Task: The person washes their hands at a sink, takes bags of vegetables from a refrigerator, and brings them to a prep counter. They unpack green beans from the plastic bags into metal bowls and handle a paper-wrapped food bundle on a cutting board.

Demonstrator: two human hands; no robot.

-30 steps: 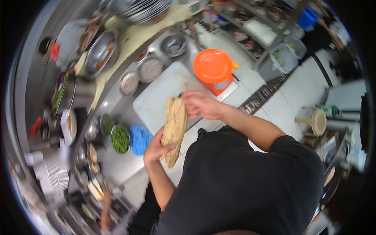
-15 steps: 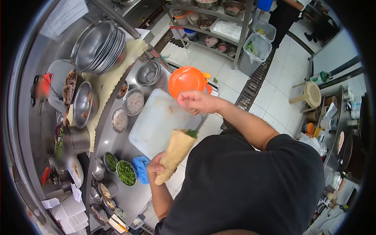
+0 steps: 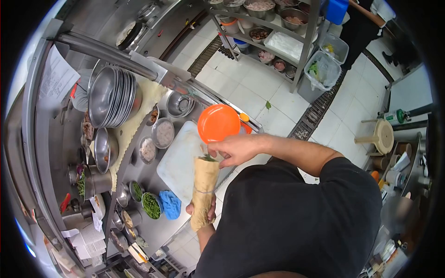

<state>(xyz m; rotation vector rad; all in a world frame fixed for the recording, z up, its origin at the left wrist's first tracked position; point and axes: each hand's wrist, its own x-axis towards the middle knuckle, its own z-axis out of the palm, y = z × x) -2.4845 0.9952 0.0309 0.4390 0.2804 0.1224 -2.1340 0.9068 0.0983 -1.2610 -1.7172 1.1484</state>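
Observation:
My left hand (image 3: 212, 209) is wrapped round the lower part of a brown paper-wrapped bundle of leafy greens (image 3: 205, 189). A thin band circles the paper at mid-height, and green leaves (image 3: 208, 158) show at its upper end. My right hand (image 3: 235, 150) is at that end, thumb and forefinger apart on either side of the leaves; whether they touch them I cannot tell. Just beyond my right hand is a round orange dish (image 3: 218, 123). Under and beside the bundle lies a white cutting board (image 3: 174, 160) on the steel counter.
Bowls of pale raw food (image 3: 162, 133), a bowl of cut green beans (image 3: 151, 205) and a blue cloth (image 3: 170, 205) line the counter. Stacked steel bowls (image 3: 109, 97) stand on a raised shelf. A person (image 3: 359, 32) stands beyond a lined bin (image 3: 320, 69); a stool (image 3: 381, 136) is at right.
My right hand has come down from beside the orange dish to the bundle's leafy end, its fingers spreading. The bundle now stands more upright in view, and the camera view has shifted.

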